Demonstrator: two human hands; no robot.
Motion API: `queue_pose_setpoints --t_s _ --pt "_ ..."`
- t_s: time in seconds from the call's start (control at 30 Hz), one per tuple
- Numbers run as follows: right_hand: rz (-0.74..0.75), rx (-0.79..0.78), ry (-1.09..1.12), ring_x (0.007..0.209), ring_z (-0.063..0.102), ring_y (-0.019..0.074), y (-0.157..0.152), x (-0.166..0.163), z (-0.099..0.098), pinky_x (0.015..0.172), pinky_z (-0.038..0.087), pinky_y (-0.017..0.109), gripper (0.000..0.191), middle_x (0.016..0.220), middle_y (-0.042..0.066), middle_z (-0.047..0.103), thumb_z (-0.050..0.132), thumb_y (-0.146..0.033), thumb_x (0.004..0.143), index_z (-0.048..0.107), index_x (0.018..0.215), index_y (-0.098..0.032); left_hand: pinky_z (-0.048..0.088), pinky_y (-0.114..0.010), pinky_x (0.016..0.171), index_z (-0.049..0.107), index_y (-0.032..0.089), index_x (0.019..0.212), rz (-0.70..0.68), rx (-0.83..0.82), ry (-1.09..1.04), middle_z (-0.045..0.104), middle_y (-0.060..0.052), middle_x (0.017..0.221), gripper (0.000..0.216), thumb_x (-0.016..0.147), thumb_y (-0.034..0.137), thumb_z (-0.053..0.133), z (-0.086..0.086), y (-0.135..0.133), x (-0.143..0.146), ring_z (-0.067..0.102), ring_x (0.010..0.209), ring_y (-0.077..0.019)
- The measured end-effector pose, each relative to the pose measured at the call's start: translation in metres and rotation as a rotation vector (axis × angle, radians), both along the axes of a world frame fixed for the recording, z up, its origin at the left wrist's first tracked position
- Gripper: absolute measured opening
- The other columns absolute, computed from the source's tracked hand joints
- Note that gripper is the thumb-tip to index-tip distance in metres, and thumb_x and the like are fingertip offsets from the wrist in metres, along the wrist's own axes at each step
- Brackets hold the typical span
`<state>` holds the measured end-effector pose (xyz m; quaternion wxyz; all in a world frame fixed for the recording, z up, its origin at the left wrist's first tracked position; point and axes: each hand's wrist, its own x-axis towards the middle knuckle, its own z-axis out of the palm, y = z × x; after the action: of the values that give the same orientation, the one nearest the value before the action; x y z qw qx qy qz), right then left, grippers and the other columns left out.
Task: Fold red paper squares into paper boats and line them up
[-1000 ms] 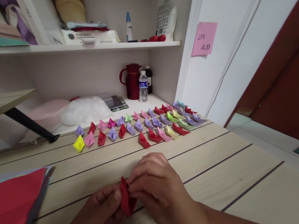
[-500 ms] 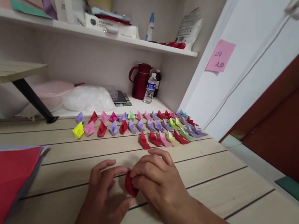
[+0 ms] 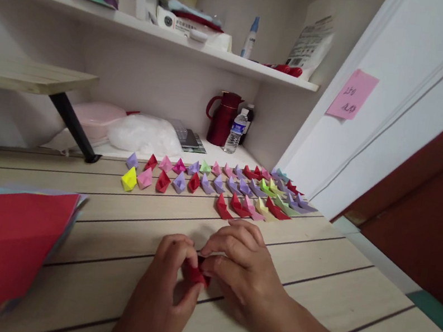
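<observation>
A small folded red paper boat (image 3: pixel 198 276) is held between both hands, low over the wooden table. My left hand (image 3: pixel 168 282) grips its left side, with the index finger bent over the top and the thumb at the near edge. From the right, my right hand (image 3: pixel 240 271) pinches the boat with thumb and fingers, hiding part of it. Rows of finished-looking paper boats in many colours stand beyond the hands, among them a yellow one (image 3: pixel 129 179) at the left end and a red one (image 3: pixel 223 207) nearest my right hand.
A stack of coloured paper with a red sheet (image 3: pixel 0 242) on top lies at left. Behind are a dark red jug (image 3: pixel 223 119), a water bottle (image 3: pixel 236 131) and a white plastic bag (image 3: pixel 145 135). A small raised wooden stand (image 3: pixel 28 76) juts in from the left.
My left fingers have closed from a loose spread onto the red paper boat. My right hand keeps its pinch. The view has tilted and shifted a little.
</observation>
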<state>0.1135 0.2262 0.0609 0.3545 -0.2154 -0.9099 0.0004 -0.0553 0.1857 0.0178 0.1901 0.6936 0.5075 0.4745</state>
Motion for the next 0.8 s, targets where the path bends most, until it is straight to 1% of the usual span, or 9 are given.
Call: queue_pose_setpoints --t_s 0.1,0.2,0.27,0.37,0.5,0.63,0.73,0.8 --pt "-0.004 -0.021 -0.001 0.095 0.056 0.0197 0.0 0.0 0.0 0.092 0.038 0.044 0.012 0.097 0.002 0.07 0.058 -0.009 0.089 0.062 0.083 -0.018 0.049 -0.028 0.079 0.044 0.025 0.085 -0.006 0.039 0.005 0.052 0.0 0.096 0.034 0.07 -0.005 0.046 -0.001 0.0 0.0 0.056 0.095 -0.0151" --pt "-0.014 -0.046 -0.002 0.095 0.056 0.0199 0.0 0.001 0.001 0.09 0.038 0.043 0.013 0.097 0.002 0.07 0.058 -0.008 0.089 0.062 0.082 -0.019 0.048 -0.029 0.082 0.043 0.025 0.085 0.009 0.084 0.042 0.05 -0.001 0.098 0.041 0.064 -0.009 0.037 -0.004 0.002 -0.002 0.055 0.096 -0.0145" --pt "-0.021 -0.057 -0.006 0.096 0.056 0.0202 0.001 0.001 0.001 0.09 0.038 0.043 0.013 0.097 0.002 0.07 0.058 -0.009 0.089 0.062 0.082 -0.019 0.048 -0.03 0.083 0.043 0.026 0.086 0.019 0.08 0.073 0.049 -0.002 0.101 0.044 0.061 -0.01 0.036 -0.007 0.003 -0.004 0.055 0.098 -0.0149" --pt "-0.029 -0.066 -0.019 0.097 0.055 0.0206 0.001 0.001 0.001 0.09 0.038 0.043 0.013 0.097 0.002 0.07 0.058 -0.011 0.09 0.062 0.081 -0.02 0.048 -0.031 0.083 0.042 0.026 0.087 0.025 0.067 0.091 0.049 -0.003 0.104 0.044 0.061 -0.009 0.036 -0.01 0.003 -0.004 0.054 0.103 -0.0166" --pt "-0.053 -0.087 -0.022 0.096 0.056 0.021 0.002 -0.001 -0.001 0.088 0.038 0.042 0.015 0.096 0.002 0.07 0.057 -0.012 0.091 0.063 0.08 -0.02 0.048 -0.034 0.085 0.041 0.026 0.088 0.01 0.056 0.081 0.051 -0.003 0.103 0.041 0.062 -0.006 0.042 -0.008 0.0 -0.001 0.054 0.105 -0.0186" --pt "-0.059 -0.159 0.0 0.096 0.057 0.0204 0.004 0.0 -0.005 0.089 0.038 0.041 0.013 0.096 0.001 0.07 0.062 -0.012 0.087 0.064 0.078 -0.021 0.049 -0.034 0.083 0.041 0.026 0.085 -0.019 0.063 0.083 0.051 -0.001 0.097 0.032 0.068 0.0 0.05 -0.004 -0.002 0.0 0.056 0.096 -0.018" --pt "-0.062 -0.224 0.026 0.096 0.057 0.0197 0.005 0.001 -0.007 0.09 0.038 0.04 0.013 0.095 -0.001 0.07 0.068 -0.012 0.084 0.064 0.075 -0.021 0.049 -0.037 0.08 0.041 0.025 0.082 0.019 0.018 0.121 0.051 -0.001 0.092 0.028 0.07 0.007 0.058 -0.005 -0.002 0.0 0.057 0.091 -0.0201" --pt "-0.062 -0.237 0.028 0.096 0.058 0.0198 0.005 0.0 -0.007 0.09 0.039 0.04 0.014 0.093 -0.001 0.071 0.069 -0.012 0.084 0.065 0.074 -0.021 0.049 -0.039 0.081 0.042 0.025 0.08 0.062 -0.016 0.145 0.052 -0.001 0.092 0.027 0.07 0.009 0.061 -0.006 -0.001 -0.001 0.058 0.092 -0.0221"
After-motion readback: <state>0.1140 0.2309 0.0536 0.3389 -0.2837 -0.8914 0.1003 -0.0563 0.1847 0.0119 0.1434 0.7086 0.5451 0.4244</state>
